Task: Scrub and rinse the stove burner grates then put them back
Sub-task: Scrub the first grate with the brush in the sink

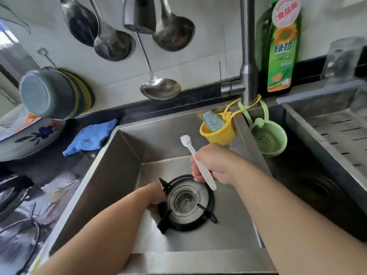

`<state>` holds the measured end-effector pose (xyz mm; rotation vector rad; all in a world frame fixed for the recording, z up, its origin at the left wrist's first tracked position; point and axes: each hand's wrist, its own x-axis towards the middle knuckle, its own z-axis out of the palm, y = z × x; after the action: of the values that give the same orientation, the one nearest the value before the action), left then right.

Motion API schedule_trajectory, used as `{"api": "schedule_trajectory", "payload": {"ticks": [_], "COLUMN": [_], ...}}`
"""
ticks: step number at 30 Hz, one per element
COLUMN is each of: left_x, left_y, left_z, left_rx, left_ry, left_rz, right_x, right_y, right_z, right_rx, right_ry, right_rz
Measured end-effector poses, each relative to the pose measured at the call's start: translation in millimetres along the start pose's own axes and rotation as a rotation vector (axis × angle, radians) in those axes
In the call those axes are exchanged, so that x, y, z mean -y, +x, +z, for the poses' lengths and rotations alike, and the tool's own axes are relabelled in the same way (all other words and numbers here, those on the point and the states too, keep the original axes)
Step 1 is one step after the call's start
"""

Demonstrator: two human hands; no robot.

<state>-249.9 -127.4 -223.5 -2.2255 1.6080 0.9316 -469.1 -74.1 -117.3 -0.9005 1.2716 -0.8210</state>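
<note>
**Sink inventory: grate + brush**

1 black burner grate (208, 221), flat on sink (119, 175) floor round drain. L hand (155, 197) grips its left edge. 1 white brush (195, 159), head up-left, long axis diagonal, clasped in R hand (213, 165). 4 ladles (158, 88) on wall.

black grate (210, 203), white brush (195, 155), blue cloth (91, 136)

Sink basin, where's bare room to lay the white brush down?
Bare steel lies between the grate and the sink front wall, and behind it below the yellow cup. The drain middle is crowded: grate, left hand.
</note>
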Motion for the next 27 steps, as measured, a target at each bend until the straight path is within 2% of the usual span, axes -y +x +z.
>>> {"api": "schedule_trajectory", "payload": {"ticks": [4, 9, 13, 17, 21, 27], "left_x": [-3.1, -10.4, -23.8, -32.0, -35.2, -36.1], "left_y": [-6.4, -10.9, -44.6, -80.7, -105.6, -100.2], "left_z": [2.6, -22.1, -47.3, -53.5, -41.5, -40.5], "left_rx": [-0.022, 0.136, 0.263, 0.267, 0.344, 0.281], "left_ry": [-0.137, -0.658, -0.781, -0.93, -1.215, -1.18], "left_rz": [-0.067, -0.146, -0.039, 0.119, 0.195, 0.241], "right_x": [-0.2, 1.7, 2.5, 3.9, 3.6, -3.6], "right_y": [0.4, 1.2, -0.9, -5.0, -9.3, -1.6], "right_z": [0.5, -0.5, -2.5, 0.6, 2.5, 3.6], "right_rx": [-0.02, -0.064, -0.116, -0.134, -0.14, -0.205], "right_ry": [-0.034, -0.067, -0.107, -0.185, -0.325, -0.571], "right_rz": [-0.003, -0.002, -0.023, -0.127, -0.244, -0.325]}}
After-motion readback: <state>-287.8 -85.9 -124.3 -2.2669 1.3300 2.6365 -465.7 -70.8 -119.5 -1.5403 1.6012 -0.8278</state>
